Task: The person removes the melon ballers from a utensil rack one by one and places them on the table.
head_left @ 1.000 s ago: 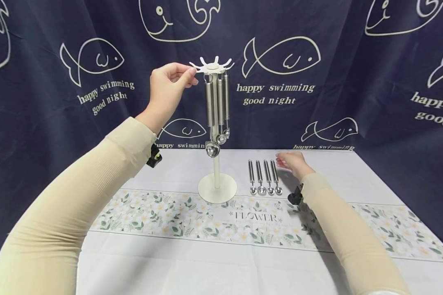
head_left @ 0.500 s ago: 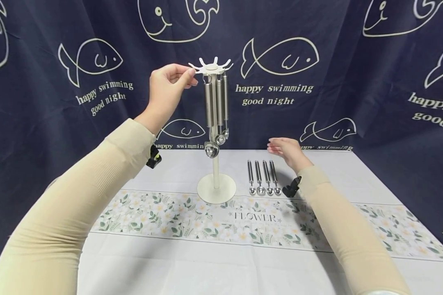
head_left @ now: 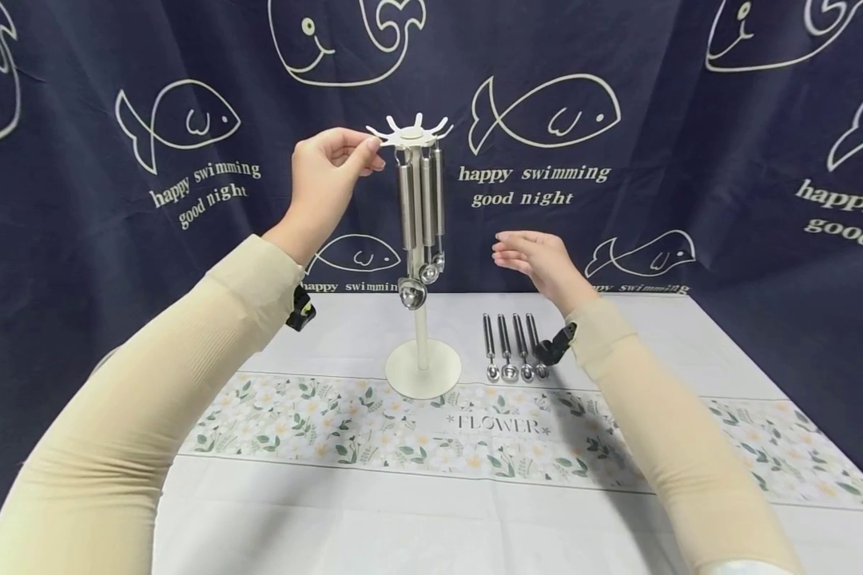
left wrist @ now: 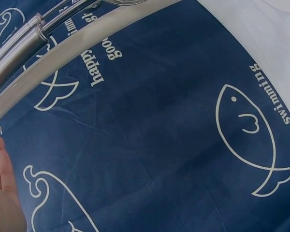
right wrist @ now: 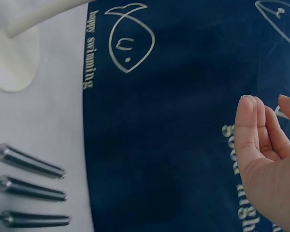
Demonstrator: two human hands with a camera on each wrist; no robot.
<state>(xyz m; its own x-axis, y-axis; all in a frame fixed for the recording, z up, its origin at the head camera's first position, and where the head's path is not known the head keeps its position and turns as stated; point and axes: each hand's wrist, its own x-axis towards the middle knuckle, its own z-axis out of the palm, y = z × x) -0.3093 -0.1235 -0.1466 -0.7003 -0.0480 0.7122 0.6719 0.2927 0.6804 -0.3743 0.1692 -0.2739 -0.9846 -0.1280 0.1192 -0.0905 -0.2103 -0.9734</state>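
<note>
A cream utensil stand with a ring of hooks stands upright on a round base. My left hand pinches one hook at the left of its top between thumb and fingers. Steel scoops with long tubular handles hang from the hooks, the largest scoop at the front left. My right hand is raised in the air right of the stand, fingers loosely bent and nothing in them. Below it, several small steel scoops lie side by side on the table; their handles show in the right wrist view.
A white cloth covers the table, crossed by a floral band lettered FLOWER. Behind the table hangs a dark blue curtain printed with fish. The right sleeve's black wrist camera partly overlaps the rightmost lying scoop.
My right hand has risen from beside the lying scoops and moved left, toward the stand. My left hand keeps its pinch on the hook; the hanging and lying scoops stay put.
</note>
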